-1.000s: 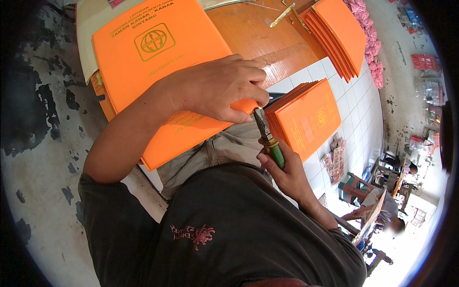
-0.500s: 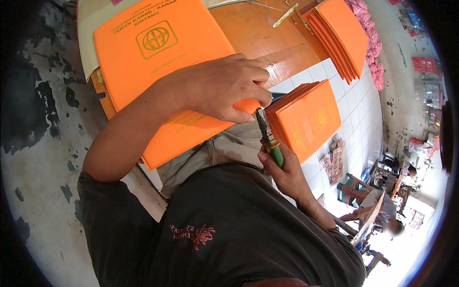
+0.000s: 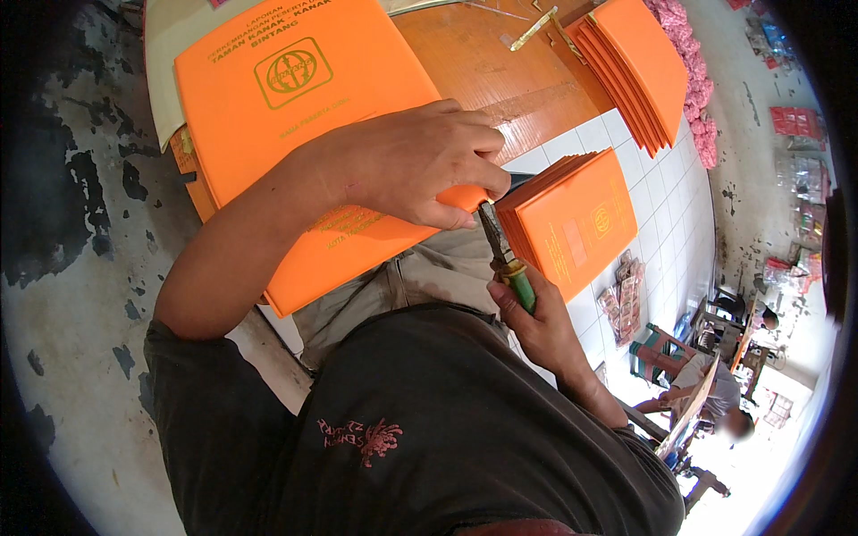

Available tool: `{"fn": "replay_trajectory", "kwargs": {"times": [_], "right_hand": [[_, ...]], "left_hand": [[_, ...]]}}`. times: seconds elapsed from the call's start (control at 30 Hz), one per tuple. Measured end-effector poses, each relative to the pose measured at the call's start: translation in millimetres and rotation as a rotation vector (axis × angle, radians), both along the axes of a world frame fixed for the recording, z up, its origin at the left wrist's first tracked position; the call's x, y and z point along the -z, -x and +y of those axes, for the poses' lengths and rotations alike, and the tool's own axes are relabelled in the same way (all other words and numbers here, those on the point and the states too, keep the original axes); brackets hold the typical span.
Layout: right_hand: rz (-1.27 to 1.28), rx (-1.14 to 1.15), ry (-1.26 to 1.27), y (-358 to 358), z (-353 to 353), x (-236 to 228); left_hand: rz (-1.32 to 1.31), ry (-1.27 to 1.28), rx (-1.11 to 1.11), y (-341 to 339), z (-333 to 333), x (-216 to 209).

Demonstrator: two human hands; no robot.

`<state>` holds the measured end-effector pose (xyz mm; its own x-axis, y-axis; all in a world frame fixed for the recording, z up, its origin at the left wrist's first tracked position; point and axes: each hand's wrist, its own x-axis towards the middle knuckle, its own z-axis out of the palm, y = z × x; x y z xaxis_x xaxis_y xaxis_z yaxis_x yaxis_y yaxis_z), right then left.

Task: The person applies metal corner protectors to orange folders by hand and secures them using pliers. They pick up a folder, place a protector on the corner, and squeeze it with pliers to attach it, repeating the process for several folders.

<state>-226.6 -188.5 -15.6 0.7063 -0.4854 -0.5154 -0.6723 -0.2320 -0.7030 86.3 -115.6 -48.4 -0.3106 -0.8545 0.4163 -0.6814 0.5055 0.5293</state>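
A large orange folder [image 3: 375,67] with gold print lies at a slant on the table, its near corner reaching over my lap. My left hand [image 3: 429,165] rests across it, thumb below and fingers above, gripping the bent-up corner. In my right hand [image 3: 545,326] is a pair of pliers [image 3: 517,284] with green handles. The dark jaws point up and away, their tips at the folder corner beside my left thumb. A small shiny bit shows at that corner, too small to make out.
To the right of the pliers stands a stack of orange folders [image 3: 572,241]. Another folder stack [image 3: 639,71] sits at the far right of the brown tabletop [image 3: 474,54], near a thin brass-coloured strip [image 3: 534,29]. A pink bundle [image 3: 684,54] lies beyond. At lower right sits another person [image 3: 706,393].
The right hand and the pliers' handles have shifted slightly right and down, while the jaw tips stay at the corner. My left hand and the folder keep their place.
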Motion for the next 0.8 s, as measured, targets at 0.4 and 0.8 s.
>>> {"fn": "replay_trajectory", "kwargs": {"times": [0.4, 0.8], "right_hand": [[-0.051, -0.052, 0.099, -2.2, -0.7, 0.5], [-0.076, 0.035, -0.222, 5.7, -12.9, 2.4]], "left_hand": [[-0.01, -0.012, -0.007, 0.2, -0.1, 0.4], [-0.017, -0.01, 0.008, -2.3, 1.0, -0.3]]}}
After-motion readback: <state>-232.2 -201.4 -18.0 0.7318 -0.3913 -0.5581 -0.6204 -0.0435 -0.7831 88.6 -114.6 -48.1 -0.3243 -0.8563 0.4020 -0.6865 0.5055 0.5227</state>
